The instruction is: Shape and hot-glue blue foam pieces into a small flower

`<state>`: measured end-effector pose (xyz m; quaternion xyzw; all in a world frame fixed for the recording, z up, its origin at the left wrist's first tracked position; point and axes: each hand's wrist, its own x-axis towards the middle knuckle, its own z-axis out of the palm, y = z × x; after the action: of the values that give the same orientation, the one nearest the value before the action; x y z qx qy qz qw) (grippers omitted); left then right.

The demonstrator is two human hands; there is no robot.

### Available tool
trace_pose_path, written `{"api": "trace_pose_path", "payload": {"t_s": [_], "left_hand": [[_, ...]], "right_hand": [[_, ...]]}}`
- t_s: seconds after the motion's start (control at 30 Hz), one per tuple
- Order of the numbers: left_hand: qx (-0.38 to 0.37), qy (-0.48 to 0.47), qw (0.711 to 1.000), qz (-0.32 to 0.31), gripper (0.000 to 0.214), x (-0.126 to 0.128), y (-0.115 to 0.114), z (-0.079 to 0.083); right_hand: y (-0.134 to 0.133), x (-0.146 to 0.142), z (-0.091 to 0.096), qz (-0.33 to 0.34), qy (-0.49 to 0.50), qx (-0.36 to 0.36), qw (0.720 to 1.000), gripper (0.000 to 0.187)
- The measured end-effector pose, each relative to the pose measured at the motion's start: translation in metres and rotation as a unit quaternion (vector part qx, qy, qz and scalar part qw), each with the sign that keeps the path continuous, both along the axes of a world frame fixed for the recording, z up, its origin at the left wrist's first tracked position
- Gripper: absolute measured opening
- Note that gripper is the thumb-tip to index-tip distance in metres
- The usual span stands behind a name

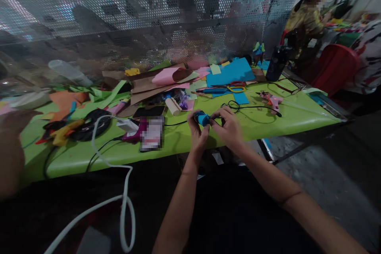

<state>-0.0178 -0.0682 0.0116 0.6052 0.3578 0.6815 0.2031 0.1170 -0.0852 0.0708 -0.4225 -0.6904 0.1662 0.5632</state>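
In front of my body, near the table's front edge, my left hand (196, 131) is closed around a small blue roll (203, 118) with dark parts at its end. It looks like blue paper, though its exact kind is hard to make out. The fingertips of my right hand (228, 127) pinch the roll's right end. A pink glue gun (272, 102) lies on the table to the right of my hands. Beyond them are scissors with yellow handles (236, 88). Just left of the hands lies a cardboard tube (173, 106) with a blue end.
A phone (151, 134) leans by a purple power strip (131, 135) with a white cable (126, 190) hanging over the edge. Coloured paper (230, 72) and a dark bottle (275, 63) stand behind. Another person's arm (13, 147) reaches in at left; a person (309, 24) sits far right.
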Motion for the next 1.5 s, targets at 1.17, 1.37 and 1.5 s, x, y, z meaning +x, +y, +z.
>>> {"api": "trace_pose_path", "payload": {"t_s": [1.17, 1.37, 1.5], "left_hand": [[0.01, 0.0, 0.999, -0.042, 0.066, -0.003, -0.008, 0.001], [0.012, 0.02, 0.999, -0.038, 0.057, -0.003, -0.009, 0.003], [0.012, 0.033, 0.998, -0.045, 0.055, -0.004, -0.009, 0.005]], "right_hand": [[-0.004, 0.008, 0.019, -0.039, -0.179, 0.025, 0.983, 0.009], [-0.006, 0.008, 0.02, -0.048, -0.195, 0.029, 0.979, 0.011], [-0.005, 0.008, 0.021, -0.048, -0.203, 0.031, 0.977, 0.011]]}}
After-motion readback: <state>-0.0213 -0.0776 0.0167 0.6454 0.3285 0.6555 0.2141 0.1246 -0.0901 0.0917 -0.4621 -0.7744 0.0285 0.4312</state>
